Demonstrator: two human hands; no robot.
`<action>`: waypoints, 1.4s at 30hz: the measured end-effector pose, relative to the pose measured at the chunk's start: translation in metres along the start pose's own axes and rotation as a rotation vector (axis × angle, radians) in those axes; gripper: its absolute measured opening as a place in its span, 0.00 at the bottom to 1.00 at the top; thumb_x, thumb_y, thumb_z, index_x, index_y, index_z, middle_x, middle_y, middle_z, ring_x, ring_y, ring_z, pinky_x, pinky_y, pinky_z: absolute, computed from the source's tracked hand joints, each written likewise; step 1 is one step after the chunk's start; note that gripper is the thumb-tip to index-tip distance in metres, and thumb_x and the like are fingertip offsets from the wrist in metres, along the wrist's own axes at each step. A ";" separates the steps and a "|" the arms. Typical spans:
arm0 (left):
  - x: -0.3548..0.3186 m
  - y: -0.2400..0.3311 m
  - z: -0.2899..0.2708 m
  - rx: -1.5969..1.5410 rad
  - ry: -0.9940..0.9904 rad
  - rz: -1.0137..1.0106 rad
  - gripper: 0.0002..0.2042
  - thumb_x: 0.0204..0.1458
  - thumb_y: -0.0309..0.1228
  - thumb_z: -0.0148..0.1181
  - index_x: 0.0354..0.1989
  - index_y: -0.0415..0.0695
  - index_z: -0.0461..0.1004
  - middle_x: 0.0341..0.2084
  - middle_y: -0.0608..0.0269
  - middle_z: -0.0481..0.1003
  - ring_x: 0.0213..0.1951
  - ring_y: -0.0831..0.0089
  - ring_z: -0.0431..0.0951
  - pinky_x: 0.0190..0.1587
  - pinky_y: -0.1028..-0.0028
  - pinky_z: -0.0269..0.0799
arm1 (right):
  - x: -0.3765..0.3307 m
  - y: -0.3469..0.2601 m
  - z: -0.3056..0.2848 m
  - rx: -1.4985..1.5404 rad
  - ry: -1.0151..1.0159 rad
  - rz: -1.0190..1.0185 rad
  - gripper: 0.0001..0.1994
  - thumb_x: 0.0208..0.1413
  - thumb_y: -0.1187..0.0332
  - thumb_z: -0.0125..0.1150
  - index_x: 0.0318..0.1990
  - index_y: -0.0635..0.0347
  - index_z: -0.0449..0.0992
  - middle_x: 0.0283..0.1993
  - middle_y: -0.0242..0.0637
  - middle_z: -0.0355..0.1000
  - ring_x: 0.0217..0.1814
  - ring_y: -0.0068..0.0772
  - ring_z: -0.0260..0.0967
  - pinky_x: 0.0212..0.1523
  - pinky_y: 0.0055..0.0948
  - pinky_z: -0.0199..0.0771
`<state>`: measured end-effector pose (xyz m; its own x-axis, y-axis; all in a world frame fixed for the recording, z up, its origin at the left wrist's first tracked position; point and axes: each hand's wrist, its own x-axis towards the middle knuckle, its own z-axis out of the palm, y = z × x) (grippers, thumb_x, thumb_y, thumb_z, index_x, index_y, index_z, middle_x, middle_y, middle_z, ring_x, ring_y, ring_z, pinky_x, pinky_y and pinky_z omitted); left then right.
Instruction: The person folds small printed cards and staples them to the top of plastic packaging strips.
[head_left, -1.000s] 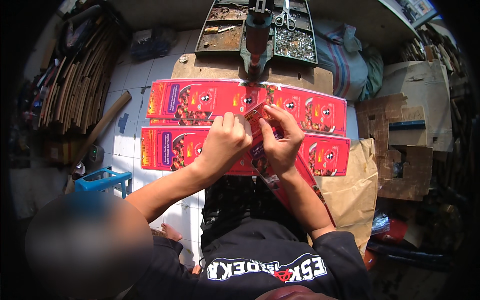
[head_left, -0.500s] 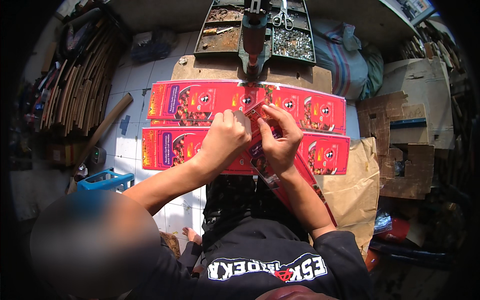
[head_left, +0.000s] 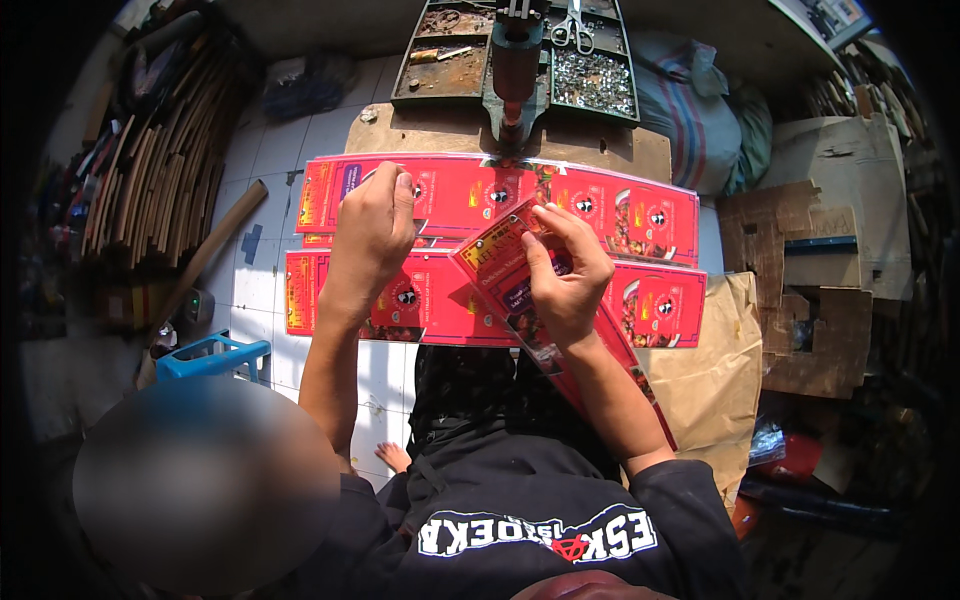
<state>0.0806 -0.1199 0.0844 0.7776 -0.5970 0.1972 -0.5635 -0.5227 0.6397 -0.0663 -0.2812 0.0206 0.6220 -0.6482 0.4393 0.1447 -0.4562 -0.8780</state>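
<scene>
My right hand (head_left: 572, 275) pinches a long, narrow red printed banner (head_left: 500, 262) near its upper end, thumb on top. That banner slants down to the right, passing under my right wrist. A small shiny dot shows near its upper left corner. My left hand (head_left: 375, 235) is closed, fingers curled, over the left part of the upper red banners (head_left: 455, 195). What it holds, if anything, is hidden. Nearer to me lie more red banners (head_left: 455, 305) of the same print. A hand press (head_left: 515, 90) stands upright behind the upper ones.
Behind the press, a divided metal tray (head_left: 447, 70) holds many small shiny metal pieces (head_left: 592, 85) and scissors (head_left: 572, 32). Brown paper (head_left: 715, 370) lies right of my right arm. A striped sack (head_left: 690, 130), cardboard (head_left: 815, 290) and a blue stool (head_left: 212, 357) surround the worktable; another person sits lower left.
My left hand has moved up and left, away from the slanted banner's top end, uncovering it. My right hand keeps its pinch and has shifted slightly right.
</scene>
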 end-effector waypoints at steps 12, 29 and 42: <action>0.006 -0.014 0.065 -0.963 -0.569 -0.192 0.18 0.55 0.28 0.60 0.53 0.33 0.72 0.45 0.58 0.77 0.49 0.74 0.76 0.54 0.73 0.70 | -0.002 0.001 0.003 0.025 -0.011 0.042 0.16 0.46 0.82 0.66 0.45 0.65 0.78 0.44 0.50 0.76 0.35 0.33 0.78 0.40 0.27 0.76; 0.004 -0.025 0.075 -1.120 -0.455 -0.196 0.19 0.50 0.20 0.62 0.53 0.33 0.72 0.42 0.58 0.78 0.46 0.74 0.77 0.50 0.73 0.74 | 0.000 -0.010 0.015 -0.392 -0.015 -0.342 0.14 0.48 0.83 0.63 0.44 0.65 0.78 0.29 0.44 0.74 0.46 0.52 0.74 0.47 0.42 0.74; 0.004 -0.019 0.064 -1.121 -0.438 -0.243 0.20 0.46 0.18 0.62 0.51 0.33 0.73 0.38 0.62 0.76 0.41 0.79 0.77 0.45 0.77 0.75 | -0.002 -0.007 0.016 -0.463 -0.057 -0.417 0.19 0.42 0.85 0.58 0.43 0.59 0.80 0.21 0.38 0.61 0.36 0.48 0.72 0.48 0.44 0.76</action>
<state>0.0760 -0.1514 0.0253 0.5480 -0.8239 -0.1446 0.3027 0.0342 0.9525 -0.0559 -0.2670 0.0234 0.6273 -0.3307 0.7051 0.0439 -0.8889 -0.4559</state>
